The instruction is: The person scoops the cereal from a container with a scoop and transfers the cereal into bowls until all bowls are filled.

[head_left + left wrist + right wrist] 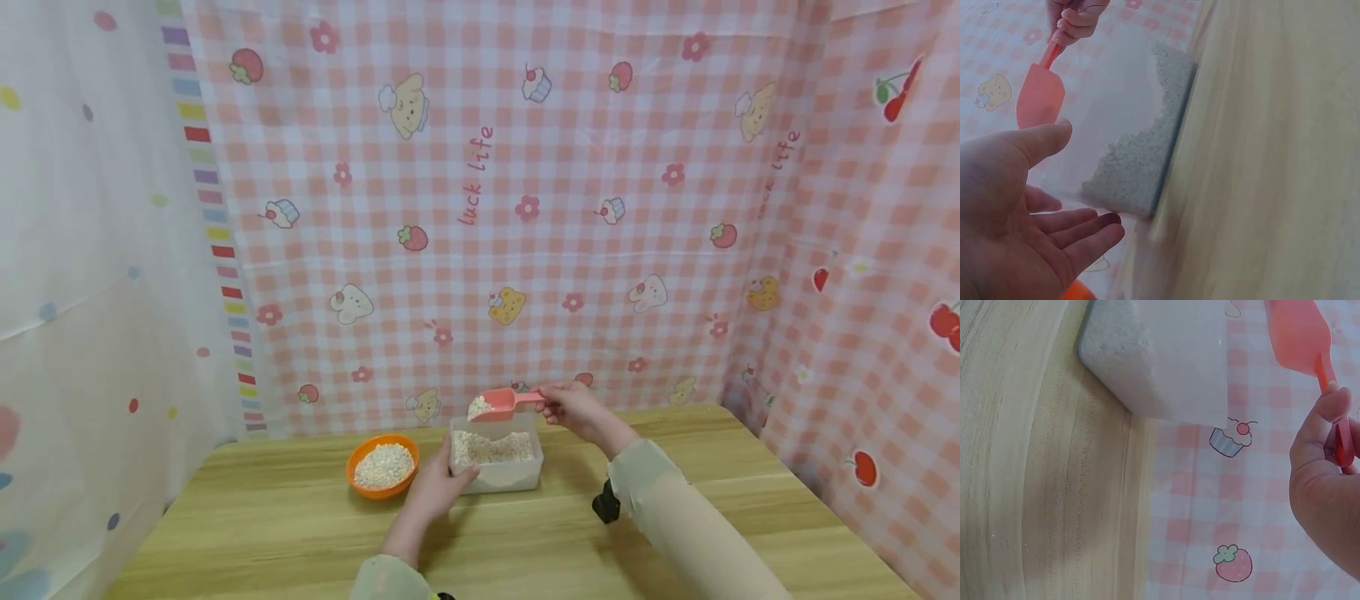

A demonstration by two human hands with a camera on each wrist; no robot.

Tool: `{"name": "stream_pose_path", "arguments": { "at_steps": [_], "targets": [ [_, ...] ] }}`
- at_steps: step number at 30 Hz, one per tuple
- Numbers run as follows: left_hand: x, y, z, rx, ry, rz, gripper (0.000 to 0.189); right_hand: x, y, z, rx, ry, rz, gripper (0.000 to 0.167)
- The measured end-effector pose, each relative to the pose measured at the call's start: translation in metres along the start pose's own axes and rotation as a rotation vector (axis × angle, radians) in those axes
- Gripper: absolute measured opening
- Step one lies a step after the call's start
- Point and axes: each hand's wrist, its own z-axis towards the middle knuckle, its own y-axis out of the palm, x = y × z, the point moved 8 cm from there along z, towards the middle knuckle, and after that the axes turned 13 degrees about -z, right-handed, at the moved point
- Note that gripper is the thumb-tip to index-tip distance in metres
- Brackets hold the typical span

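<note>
Left hand (433, 490) is spread pretty open at the translucent tub's (506, 479) left end, can't tell if it's gripping. Orange bowl (378, 494) of oat-like flakes (385, 465) sits just left. Right hand (573, 410) has its fingers curled round a coral-pink scoop's (504, 402) handle, loaded scoop above the tub. Behind, the gingham cloth (465, 267) reads "luck life".

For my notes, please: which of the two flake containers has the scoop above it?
The translucent rectangular box: the right hand holds the pink scoop over it. The round orange bowl has no scoop above.
</note>
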Motion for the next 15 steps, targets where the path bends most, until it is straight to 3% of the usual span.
{"name": "stream_pose_path", "arguments": {
  "at_steps": [9, 15],
  "targets": [
    [0.009, -0.016, -0.003, -0.033, 0.012, 0.055, 0.080, -0.006, 0.006, -0.001, -0.001, -0.001, -0.015, 0.034],
    [0.021, -0.038, -0.004, 0.008, 0.055, 0.146, 0.085, -0.009, 0.011, 0.000, -0.023, -0.010, -0.010, 0.036]
  ]
}}
